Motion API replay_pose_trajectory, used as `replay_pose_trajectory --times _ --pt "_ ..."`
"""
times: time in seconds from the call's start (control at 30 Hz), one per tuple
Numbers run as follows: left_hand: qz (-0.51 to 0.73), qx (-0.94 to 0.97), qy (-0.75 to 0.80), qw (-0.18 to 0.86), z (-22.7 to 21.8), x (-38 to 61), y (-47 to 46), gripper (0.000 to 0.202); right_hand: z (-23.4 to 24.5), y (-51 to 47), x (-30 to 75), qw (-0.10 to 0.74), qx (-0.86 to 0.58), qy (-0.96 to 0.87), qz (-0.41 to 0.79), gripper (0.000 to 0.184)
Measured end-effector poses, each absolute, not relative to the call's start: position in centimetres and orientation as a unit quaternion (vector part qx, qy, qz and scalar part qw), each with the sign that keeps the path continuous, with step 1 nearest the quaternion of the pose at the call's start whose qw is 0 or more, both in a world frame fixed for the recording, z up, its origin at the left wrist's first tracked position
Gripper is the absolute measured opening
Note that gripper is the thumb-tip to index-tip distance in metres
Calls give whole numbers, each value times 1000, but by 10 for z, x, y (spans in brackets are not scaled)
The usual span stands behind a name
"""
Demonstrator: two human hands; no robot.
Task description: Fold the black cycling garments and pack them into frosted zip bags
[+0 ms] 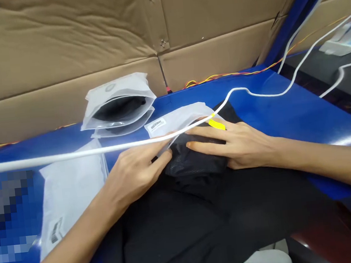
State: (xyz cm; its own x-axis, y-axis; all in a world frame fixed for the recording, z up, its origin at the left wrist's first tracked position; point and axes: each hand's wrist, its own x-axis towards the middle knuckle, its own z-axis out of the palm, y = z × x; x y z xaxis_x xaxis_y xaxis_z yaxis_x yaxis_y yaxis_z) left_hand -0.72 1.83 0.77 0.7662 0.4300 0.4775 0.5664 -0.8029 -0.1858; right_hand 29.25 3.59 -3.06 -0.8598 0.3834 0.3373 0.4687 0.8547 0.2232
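A piece of black folded fabric [193, 158] lies at the table's front edge, over part of a frosted white plastic bag [186, 113] with a barcode label. My left hand [138, 164] pinches the near left edge of the bag beside the fabric, thumb and fingers close together. Over the fabric, my right hand [235, 142] rests with its fingers stretched out and spread. A yellow strip [216, 124] shows at its index finger. How far the fabric reaches into the bag is hidden by my hands. More black cloth [215, 222] drapes below toward my lap.
A white cable [127, 146] crosses in front of my hands. Frosted bags with a gaping mouth [116, 96] stand at the back; another bag [75, 186] lies left on the blue table [261, 115]. Cardboard [61, 43] walls the back, with twisted wires [232, 74] along it.
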Motion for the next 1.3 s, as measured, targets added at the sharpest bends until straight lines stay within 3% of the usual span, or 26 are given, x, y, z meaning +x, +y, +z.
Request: replay_pose_trajectory --times 0.23,0.77,1.0,1.3 --pt "-213 -927 -249 182 7 -6 15 32 -29 33 290 133 -248 -946 -163 85" --pt "-210 -942 -179 194 14 -2 14 2 -33 24 283 139 -351 -909 -178 76" --pt "-236 -939 -234 88 9 6 9 27 -36 25 281 133 -404 -890 -163 54" --pt "-218 -920 -323 36 7 1 8 40 -34 37 285 141 -306 -935 -106 86"
